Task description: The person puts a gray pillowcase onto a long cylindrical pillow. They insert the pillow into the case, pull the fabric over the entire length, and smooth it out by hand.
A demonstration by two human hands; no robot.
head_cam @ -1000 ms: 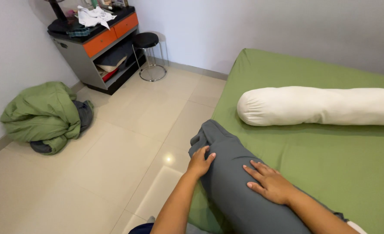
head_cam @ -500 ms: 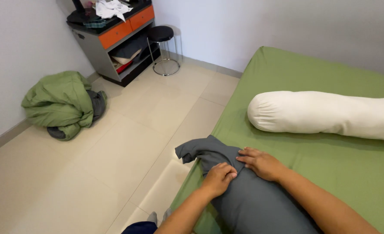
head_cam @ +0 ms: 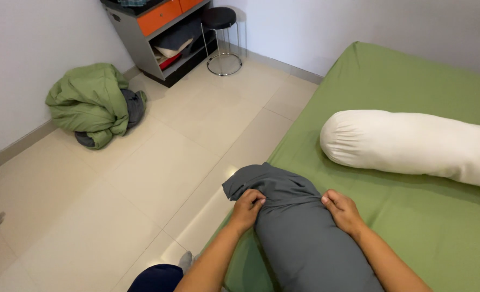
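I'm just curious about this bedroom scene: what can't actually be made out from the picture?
- Grey bolster: its near end is cut off by the bottom edge of the head view.
- White bolster: its far end runs off the right edge.
- Left hand: its fingertips are curled into the grey cover, so they are hidden.
- Cabinet: its top is cut off by the upper edge.
- Green bedding pile: it hides most of the grey cloth beneath.

A long white bolster [head_cam: 413, 143] lies across the green bed [head_cam: 413, 70]. Off the bed's left edge, on the tiled floor [head_cam: 159, 173], sits a crumpled green blanket heap [head_cam: 88, 103]. Beyond the bed's far corner stand a black round stool [head_cam: 219, 19] and a grey-and-orange shelf unit [head_cam: 159, 27].
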